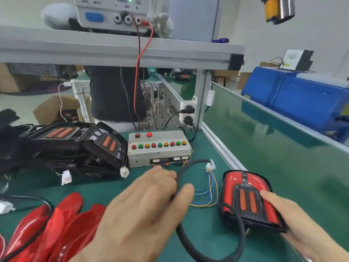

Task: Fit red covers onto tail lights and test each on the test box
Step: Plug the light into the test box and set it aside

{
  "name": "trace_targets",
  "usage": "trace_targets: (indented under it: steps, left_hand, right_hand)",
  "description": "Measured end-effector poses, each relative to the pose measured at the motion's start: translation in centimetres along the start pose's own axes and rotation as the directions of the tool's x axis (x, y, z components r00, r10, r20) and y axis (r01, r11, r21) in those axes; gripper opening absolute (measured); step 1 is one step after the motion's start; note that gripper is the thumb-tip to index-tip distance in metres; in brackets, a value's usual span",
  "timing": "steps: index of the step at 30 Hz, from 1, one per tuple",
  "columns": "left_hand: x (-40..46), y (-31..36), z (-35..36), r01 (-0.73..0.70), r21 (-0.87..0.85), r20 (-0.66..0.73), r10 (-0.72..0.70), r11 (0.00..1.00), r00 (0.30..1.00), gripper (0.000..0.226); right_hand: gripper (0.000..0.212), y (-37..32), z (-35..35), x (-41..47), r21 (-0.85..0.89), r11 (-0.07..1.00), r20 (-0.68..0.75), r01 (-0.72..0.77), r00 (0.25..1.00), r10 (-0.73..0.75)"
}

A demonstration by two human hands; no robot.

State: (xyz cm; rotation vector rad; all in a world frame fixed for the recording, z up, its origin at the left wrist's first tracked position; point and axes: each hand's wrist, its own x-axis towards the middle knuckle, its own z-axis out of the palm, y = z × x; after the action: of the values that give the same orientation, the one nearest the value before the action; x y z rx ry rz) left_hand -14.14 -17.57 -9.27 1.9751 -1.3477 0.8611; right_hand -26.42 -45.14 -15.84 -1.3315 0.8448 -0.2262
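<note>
Right hand point(287, 214), lower right of frame: gripped the right edge of a tail light point(247, 199) with red cover fitted, resting on the green tabletop point(207, 233). Left hand point(143, 210), lower centre: blurred, fingers seemingly pinching the light's black cable point(190, 165) between thumb and forefinger. Cable looped from the light's lower left, round under the left hand and up to a white plug point(210, 165), free just before the test box point(158, 148). Test box at centre, one red lamp lit on top. Uncovered tail lights point(75, 146) stacked left of the box. Loose red covers point(56, 229) piled at lower left. Power supply point(113, 12) on the shelf at the top.
</note>
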Motion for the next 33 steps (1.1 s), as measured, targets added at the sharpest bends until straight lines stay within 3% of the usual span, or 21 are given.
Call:
trace_targets:
  steps: [1,2,5,7,8,9,10,11,12,13,15,18,20,21,22,23,24,25,28,31,33]
  left_hand:
    - [-0.1,0.5,0.4,0.008,0.049,-0.051,-0.006,0.999,0.999,0.044]
    - [-0.2,0.7,0.7,-0.025,0.088,0.056,0.020,0.996,0.998,0.046]
    - [-0.8,0.8,1.0,-0.286,0.165,0.077,0.277,0.944,0.958,0.037]
    - [-1.0,1.1,0.8,-0.297,0.183,0.104,0.282,0.937,0.954,0.042]
    - [-1.2,1.3,0.7,-0.311,0.180,0.104,0.297,0.933,0.949,0.039]
    - [-1.3,1.3,0.9,-0.310,0.167,0.081,0.300,0.936,0.950,0.036]
    - [-1.4,1.4,1.1,-0.292,0.156,0.057,0.287,0.944,0.956,0.034]
    - [-1.4,1.6,1.4,-0.285,0.141,0.035,0.283,0.948,0.959,0.030]
    - [-1.5,1.8,1.9,-0.296,0.129,0.015,0.296,0.947,0.955,0.023]
    - [-1.5,2.0,2.3,-0.327,0.107,0.017,0.327,0.939,0.945,0.017]
    - [-0.9,1.9,2.8,-0.409,0.085,0.095,0.401,0.909,0.911,0.020]
    - [0.0,0.3,3.3,-0.546,0.050,0.286,0.512,0.836,0.810,0.041]
    - [0.7,-1.1,3.9,-0.363,-0.185,0.256,0.402,0.913,0.879,0.042]
    - [1.0,-1.7,4.3,-0.140,-0.356,0.211,0.226,0.924,0.951,0.048]
    - [1.4,-2.1,4.7,0.124,-0.520,0.196,-0.023,0.845,0.980,0.056]
    - [1.8,-2.6,5.6,0.346,-0.628,0.225,-0.263,0.697,0.938,0.063]
    - [2.3,-3.1,6.8,0.518,-0.651,0.296,-0.442,0.555,0.847,0.067]
    - [2.7,-3.7,8.2,0.645,-0.597,0.380,-0.541,0.476,0.750,0.065]
    - [3.1,-4.0,12.6,0.788,-0.301,0.609,-0.528,0.538,0.593,0.045]
    - [3.8,-3.2,16.4,0.769,-0.119,0.670,-0.520,0.629,0.529,0.026]
    - [4.8,-2.4,18.3,0.772,-0.051,0.668,-0.553,0.633,0.498,0.024]
  right_hand:
    - [0.035,-0.7,0.3,0.5,-0.049,0.999,-0.011,0.009,1.000,-0.010]
    - [0.037,-1.1,0.3,0.9,-0.083,0.997,-0.011,0.000,1.000,-0.001]
    - [0.042,-2.6,1.0,2.1,-0.343,0.937,-0.033,0.062,0.996,-0.078]
    - [0.044,-3.5,0.9,2.5,-0.739,0.659,-0.083,0.143,0.950,-0.300]
    - [0.041,-4.2,1.2,2.1,-0.842,0.510,-0.095,0.173,0.884,-0.458]
    - [0.035,-4.8,1.6,1.5,-0.836,0.487,-0.085,0.253,0.817,-0.571]
    - [0.031,-5.5,2.6,0.3,-0.725,0.586,-0.044,0.361,0.825,-0.563]
    - [0.036,-6.1,4.0,-0.7,-0.521,0.750,0.045,0.407,0.891,-0.452]
    - [0.047,-6.6,5.5,-1.4,-0.278,0.902,0.190,0.330,0.939,-0.286]
    - [0.057,-6.9,6.9,-1.4,-0.068,0.981,0.323,0.182,0.934,-0.151]
    - [0.055,-8.0,9.2,-0.4,0.261,0.962,0.417,-0.076,0.908,-0.041]
    - [0.021,-10.7,10.5,2.2,0.625,0.774,0.259,-0.106,0.963,-0.078]
    - [0.007,-11.6,10.1,3.8,0.682,0.730,0.181,-0.045,0.977,-0.109]
    - [0.010,-11.6,9.7,4.5,0.660,0.751,0.156,-0.018,0.981,-0.113]
    - [0.012,-11.3,9.4,5.1,0.624,0.781,0.133,0.009,0.984,-0.118]
    - [0.012,-10.9,9.1,5.5,0.583,0.812,0.117,0.031,0.986,-0.121]
    - [0.012,-10.4,8.8,5.6,0.547,0.836,0.119,0.037,0.985,-0.121]
    - [0.012,-9.7,8.6,5.7,0.530,0.847,0.132,0.033,0.984,-0.120]
    - [0.019,-7.9,8.1,5.6,0.624,0.781,0.173,0.013,0.973,-0.154]
    - [0.019,-6.9,7.5,5.1,0.755,0.651,0.124,0.078,0.958,-0.259]
    - [0.018,-6.5,7.2,4.7,0.810,0.572,0.082,0.125,0.943,-0.322]
